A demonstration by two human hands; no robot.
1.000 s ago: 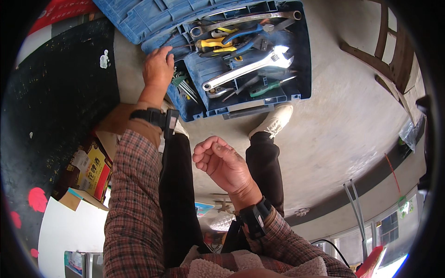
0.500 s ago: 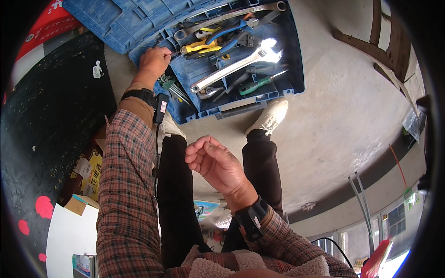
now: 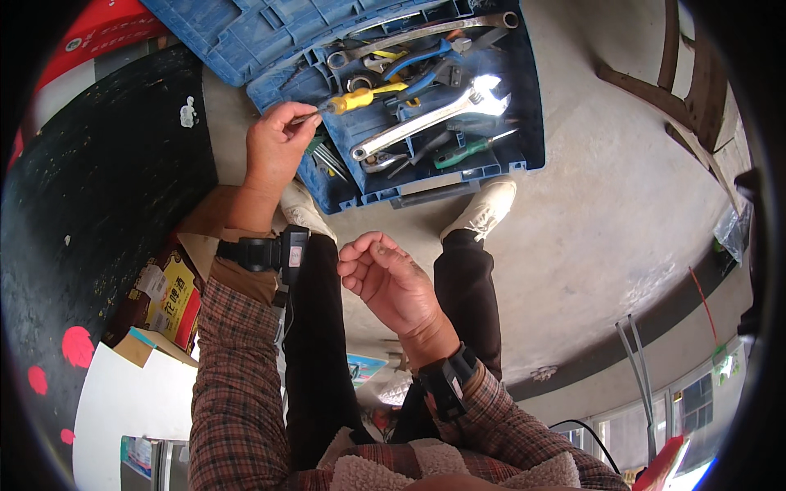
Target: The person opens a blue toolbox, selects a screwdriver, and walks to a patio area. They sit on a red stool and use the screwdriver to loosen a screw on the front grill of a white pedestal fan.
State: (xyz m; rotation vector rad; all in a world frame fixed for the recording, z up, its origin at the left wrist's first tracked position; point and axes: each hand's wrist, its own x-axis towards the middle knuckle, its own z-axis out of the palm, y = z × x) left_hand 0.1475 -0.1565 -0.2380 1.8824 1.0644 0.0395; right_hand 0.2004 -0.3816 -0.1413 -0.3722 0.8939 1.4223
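My left hand (image 3: 274, 155) pinches the shaft of a yellow-handled screwdriver (image 3: 357, 100) between thumb and fingers, its handle pointing away over the tools. Below it is the open blue toolbox (image 3: 536, 106) on the floor. Inside lie a large shiny adjustable wrench (image 3: 417, 123), a long ring spanner (image 3: 417, 38), blue-handled pliers (image 3: 419, 67) and a green-handled screwdriver (image 3: 463, 154). A set of hex keys (image 3: 329, 160) sits in the near left compartment. My right hand (image 3: 393, 282) hovers palm up between my knees, fingers curled to the thumb, with nothing visible in it.
The toolbox lid (image 3: 237, 41) leans back at the upper left. My shoes (image 3: 483, 206) stand against the box's near side. A black board (image 3: 98, 188) and a cardboard carton (image 3: 168, 299) are at left, a wooden chair (image 3: 655, 90) at upper right.
My left hand has come up and back from the box's left part, lifting the yellow-handled screwdriver by its shaft. My right hand stays nearly in place, still curled.
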